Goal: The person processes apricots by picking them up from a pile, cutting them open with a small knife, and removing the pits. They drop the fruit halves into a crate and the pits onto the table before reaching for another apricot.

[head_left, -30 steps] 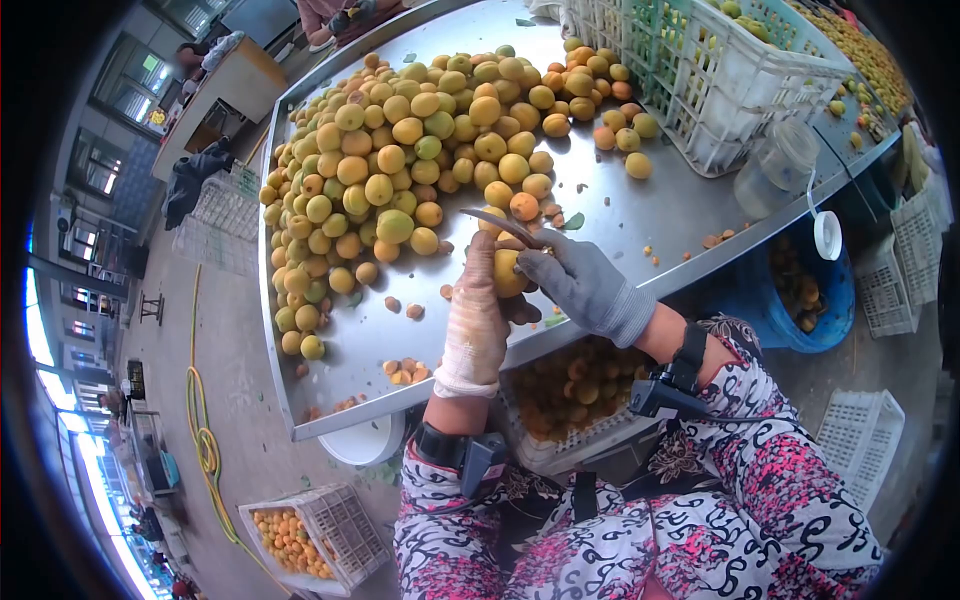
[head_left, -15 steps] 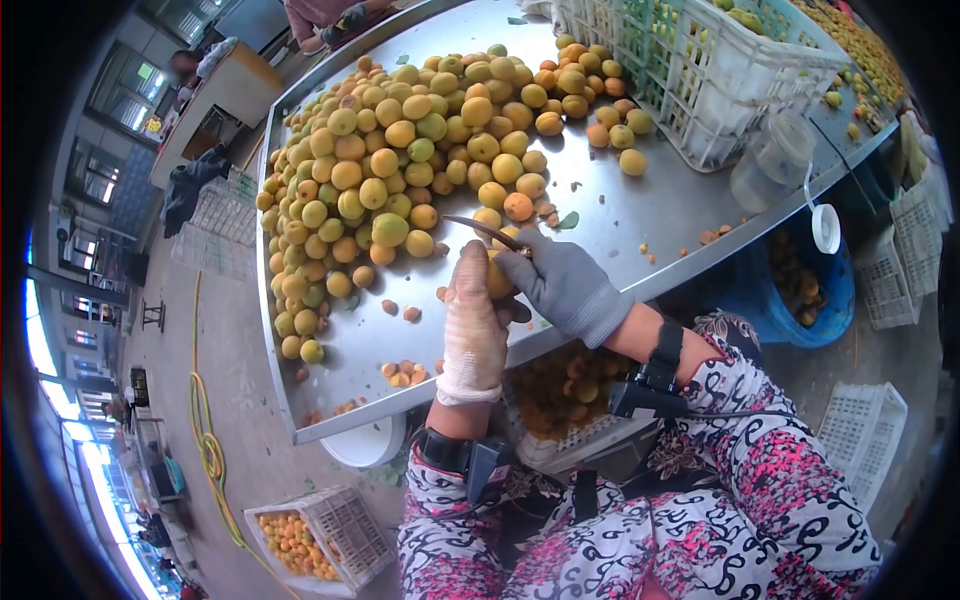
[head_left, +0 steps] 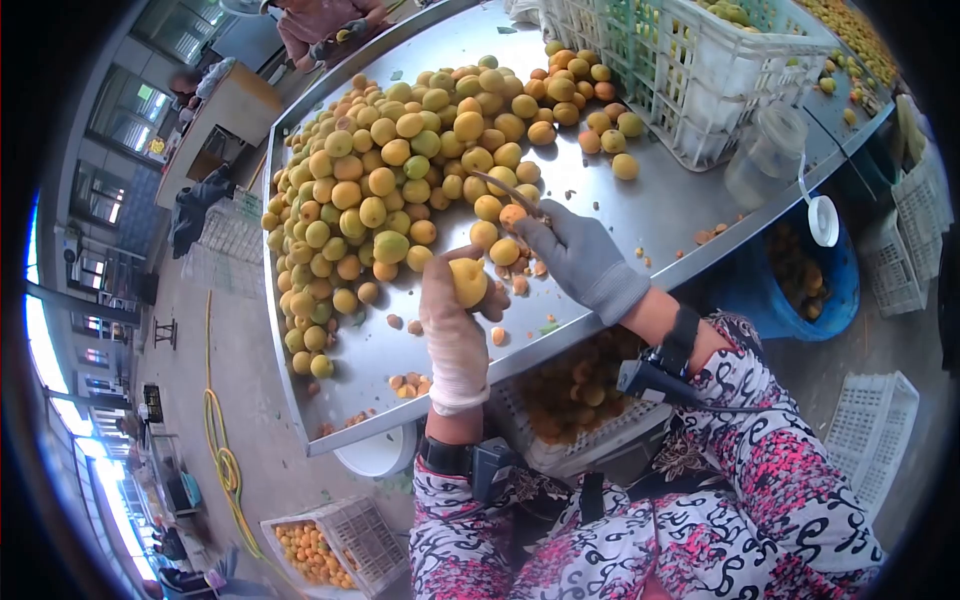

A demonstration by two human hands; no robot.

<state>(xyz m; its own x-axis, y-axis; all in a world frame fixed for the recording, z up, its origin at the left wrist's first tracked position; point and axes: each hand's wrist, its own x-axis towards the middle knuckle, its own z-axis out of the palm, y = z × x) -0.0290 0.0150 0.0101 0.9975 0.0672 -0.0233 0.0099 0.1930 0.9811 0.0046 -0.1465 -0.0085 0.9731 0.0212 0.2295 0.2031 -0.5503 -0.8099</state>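
Observation:
My left hand (head_left: pixel 452 325), in a pale stained glove, holds a yellow fruit (head_left: pixel 468 283) over the front part of the metal table (head_left: pixel 640 220). My right hand (head_left: pixel 583 262), in a grey glove, is closed on a curved knife (head_left: pixel 508 190) whose thin blade points up and left, just beside an orange fruit. Behind and to the left of both hands lies a large heap of yellow and green fruit (head_left: pixel 375 180). Small cut pieces (head_left: pixel 410 384) lie near the table's front edge.
A white plastic crate (head_left: pixel 700 95) and a clear jar (head_left: pixel 765 150) stand at the table's right. Below are a blue tub (head_left: pixel 835 300), a white bucket (head_left: pixel 375 452) and a crate of fruit (head_left: pixel 565 400). Across the table a person (head_left: pixel 325 25) in gloves holds something.
The knife has moved away from my left hand, up and right. My left hand has shifted left and turned, so its fruit now shows clearly. The view has shifted slightly.

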